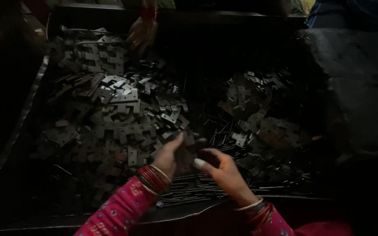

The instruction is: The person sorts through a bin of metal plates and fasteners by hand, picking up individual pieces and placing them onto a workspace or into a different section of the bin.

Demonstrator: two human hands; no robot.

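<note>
Near the middle of the tray [31, 96], the left hand [171, 155] has its grip closed round a small dark metal plate [188, 150], its long axis running roughly near-to-far. The right hand [224, 170] pinches at its right edge; what it has hold of cannot be told. Thin pins [189, 185] lie left-to-right just beneath. A heap of flat hinge plates [119, 109] spreads to the left; another person's hand [141, 32] rests at the far edge.
</note>
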